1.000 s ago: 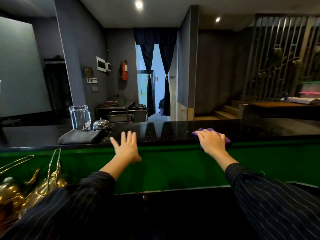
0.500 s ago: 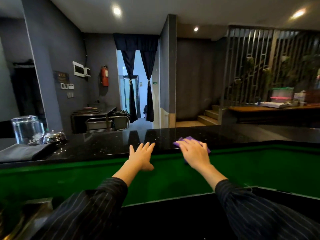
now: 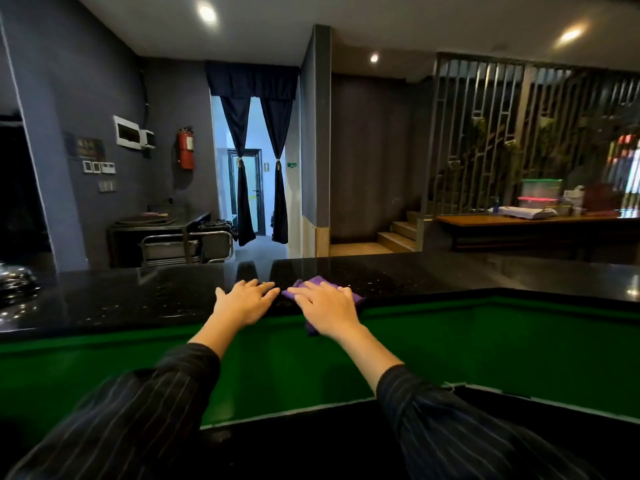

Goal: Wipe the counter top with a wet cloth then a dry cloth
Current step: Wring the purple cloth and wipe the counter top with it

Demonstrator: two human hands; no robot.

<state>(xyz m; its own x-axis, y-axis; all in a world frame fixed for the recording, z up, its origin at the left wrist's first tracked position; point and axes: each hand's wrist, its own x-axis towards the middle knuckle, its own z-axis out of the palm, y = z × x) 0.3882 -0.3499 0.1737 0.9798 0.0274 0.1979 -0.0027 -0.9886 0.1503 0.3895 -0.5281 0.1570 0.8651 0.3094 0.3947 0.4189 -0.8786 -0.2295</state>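
Note:
A black speckled counter top [image 3: 156, 299] runs across the view above a green panel. A purple cloth [image 3: 317, 283] lies on its near edge, partly hanging over the green face. My right hand [image 3: 327, 308] presses flat on the purple cloth, fingers spread and pointing left. My left hand [image 3: 244, 301] lies flat on the bare counter just left of the cloth, fingers apart, its fingertips almost touching the cloth and holding nothing.
A shiny metal bell [image 3: 15, 277] sits on the counter at the far left edge. The counter bends away to the right [image 3: 554, 275]. Beyond it stand a metal trolley [image 3: 187, 245], steps and a wooden table with boxes [image 3: 540, 202].
The view has turned right, so the glass jar and grey cloth have left the frame. My right hand slid the purple cloth left along the counter, closing the gap to my left hand.

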